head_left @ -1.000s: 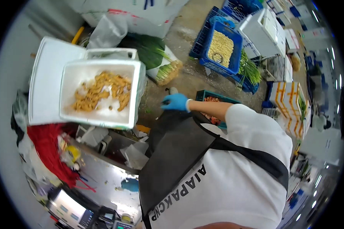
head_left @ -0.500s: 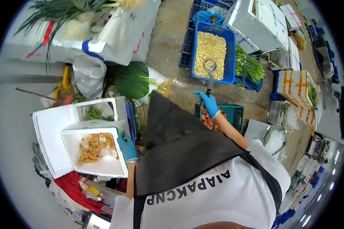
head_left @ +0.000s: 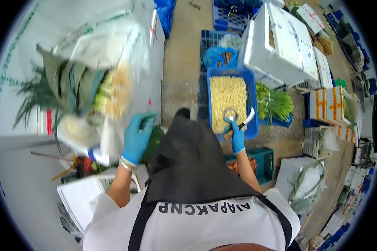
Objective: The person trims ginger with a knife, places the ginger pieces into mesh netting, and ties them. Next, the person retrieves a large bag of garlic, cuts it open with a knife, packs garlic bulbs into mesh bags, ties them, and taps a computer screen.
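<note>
"Knife [head_left: 250, 116], where are you seeing it?"

"Right hand [head_left: 238, 137]. Its fingers are wrapping the handle by the near end of the blue tub [head_left: 251, 94], and the blade is pointing out past the rim."

"What's changing?"

"The left hand [head_left: 138, 136] is no longer reaching beside the white box [head_left: 81, 198]; it's hanging higher up, near the leeks [head_left: 104, 98]. Its fingers are standing half open, and I'm seeing nothing in them, so only the right is carrying anything. The right is also sitting farther over the tub than half a second ago."

"Anything getting in the way?"

"A metal ring [head_left: 230, 113] is lying on the pale pieces [head_left: 228, 92], just beyond the right fingers. Greens [head_left: 276, 102] are crowding the tub's right side. The right forearm is covering part of the green crate [head_left: 272, 163], and the apron [head_left: 184, 167] is hiding some floor."
</note>
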